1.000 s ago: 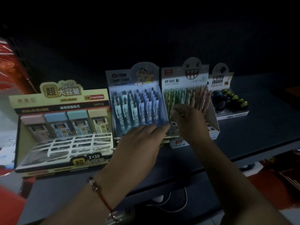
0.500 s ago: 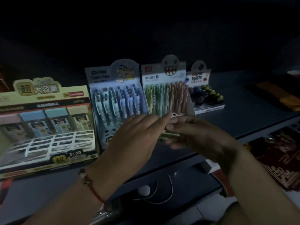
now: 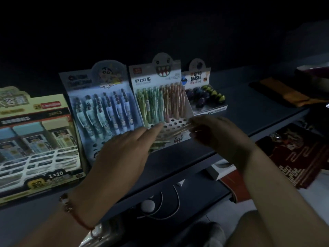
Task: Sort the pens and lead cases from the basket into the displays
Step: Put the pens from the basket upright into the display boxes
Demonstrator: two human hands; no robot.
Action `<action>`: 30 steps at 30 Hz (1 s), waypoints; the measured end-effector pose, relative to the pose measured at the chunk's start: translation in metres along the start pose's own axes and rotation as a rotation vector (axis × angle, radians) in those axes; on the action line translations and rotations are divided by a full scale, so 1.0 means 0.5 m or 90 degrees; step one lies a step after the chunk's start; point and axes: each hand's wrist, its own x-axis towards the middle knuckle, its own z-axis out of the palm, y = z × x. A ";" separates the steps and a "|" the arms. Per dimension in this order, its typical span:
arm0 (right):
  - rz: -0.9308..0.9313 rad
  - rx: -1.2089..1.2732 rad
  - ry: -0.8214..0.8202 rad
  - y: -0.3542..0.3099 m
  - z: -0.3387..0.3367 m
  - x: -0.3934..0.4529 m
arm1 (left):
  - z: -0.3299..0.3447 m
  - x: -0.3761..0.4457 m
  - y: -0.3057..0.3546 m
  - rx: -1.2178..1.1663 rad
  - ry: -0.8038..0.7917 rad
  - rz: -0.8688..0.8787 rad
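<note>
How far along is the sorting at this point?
Done: monster display is mostly filled, blue-pen display fairly full. In hand: right hand pinches a pen from the bundle the left hand holds. Left: that bundle, and the lead-case display's open slots.

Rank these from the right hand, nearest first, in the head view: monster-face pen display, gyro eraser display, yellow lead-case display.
From the right hand:
1. Monster-face pen display, just ahead-left.
2. Gyro eraser display, behind, slightly right.
3. Yellow lead-case display, far left.
</note>
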 end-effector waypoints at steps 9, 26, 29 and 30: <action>-0.019 0.253 -0.001 0.006 -0.004 0.014 | -0.005 -0.009 0.005 -0.102 -0.019 -0.035; -0.407 -0.165 0.233 0.037 0.061 0.087 | 0.006 -0.016 0.008 -0.128 -0.005 -0.027; -0.408 -0.247 0.250 0.055 0.060 0.120 | 0.006 -0.015 0.005 -0.121 -0.010 -0.028; -0.411 -0.278 0.249 0.061 0.060 0.130 | 0.007 -0.016 0.004 -0.121 -0.010 -0.028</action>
